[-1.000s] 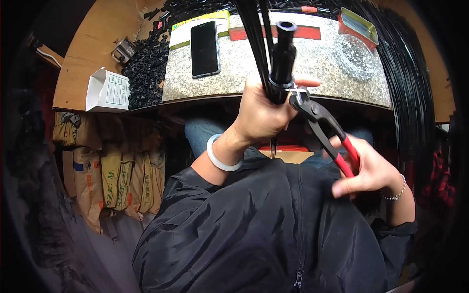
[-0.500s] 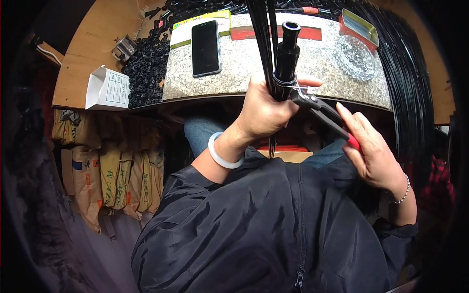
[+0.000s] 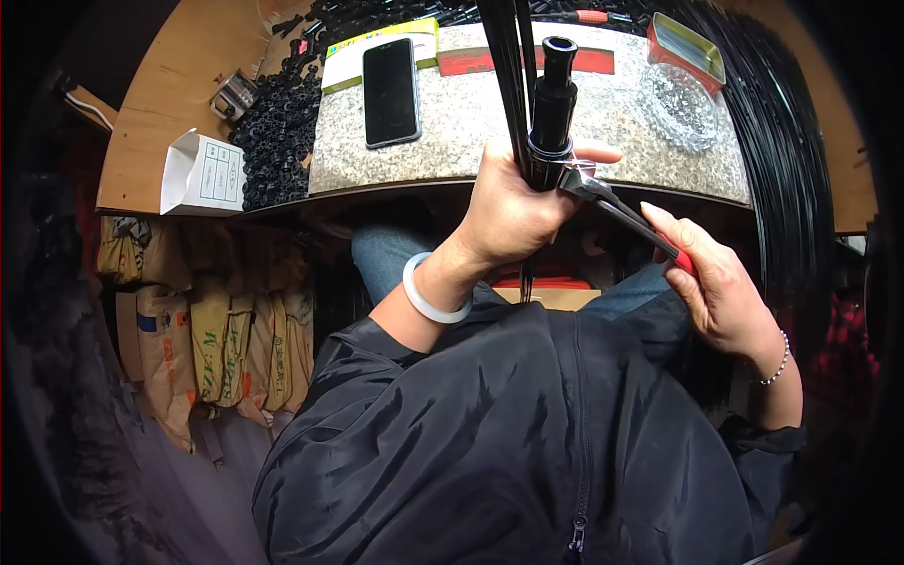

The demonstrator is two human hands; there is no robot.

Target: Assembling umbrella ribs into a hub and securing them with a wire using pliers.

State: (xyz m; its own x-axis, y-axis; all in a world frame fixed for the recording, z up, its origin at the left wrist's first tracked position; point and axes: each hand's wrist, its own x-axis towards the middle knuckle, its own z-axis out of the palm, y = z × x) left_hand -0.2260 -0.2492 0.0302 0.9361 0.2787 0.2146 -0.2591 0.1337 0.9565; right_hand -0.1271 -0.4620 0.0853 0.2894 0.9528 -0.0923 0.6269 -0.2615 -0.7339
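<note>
Squeezed shut since before, red-handled pliers [image 3: 621, 212] bite beside the black plastic tube [image 3: 551, 104].
Left hand [image 3: 508, 212] grips tube; right hand [image 3: 716, 282] clenches handles; jaws could slip, pinching nearby thumb.

the phone [image 3: 392, 92] lies on the stone slab [image 3: 452, 141], at its left part. left of the slab is a heap of small plastic parts [image 3: 278, 137], and further left, at the table edge, stands an open cardboard box [image 3: 200, 172]. a glass dish [image 3: 680, 105] sits on the slab at the right, with a flat tin [image 3: 687, 52] behind it. sacks [image 3: 202, 344] stand under the table, at the left.
</note>
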